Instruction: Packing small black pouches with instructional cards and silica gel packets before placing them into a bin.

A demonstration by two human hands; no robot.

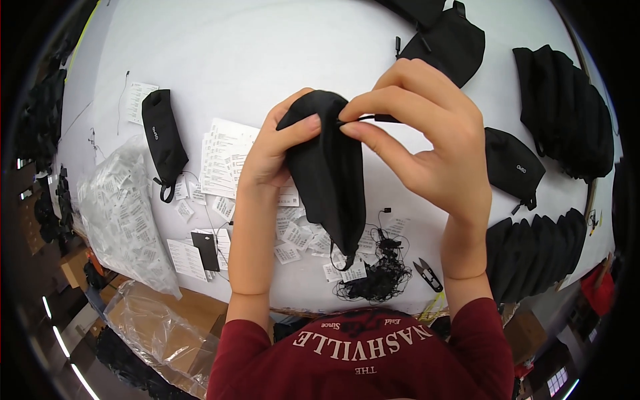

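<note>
- Head view: gripping a black pouch (323, 160) by its far end with the left hand (263, 153), thumb laid across its face and fingers (299, 131) wrapped behind.
- Pinching a thin black strip (381, 119) at the pouch's edge between thumb and forefinger of the right hand (443, 127); too small to tell the exact contact.
- Holding the pouch between both sets of fingers, above the white surface (253, 53), with a loop (343, 259) at the near end.
- Left of the left fingers: papers (223, 157), a second pouch (165, 140) and a bag of labels (120, 210).
- Bodyward of the fingers: loose labels (295, 235), tangled cords (380, 273) and snips (427, 275).
- Right of the right fingers: a third pouch (512, 163), near rowed pouches (533, 257) and stacked pouches (567, 110).
- Just beyond the right fingers: a larger pouch (457, 50).
</note>
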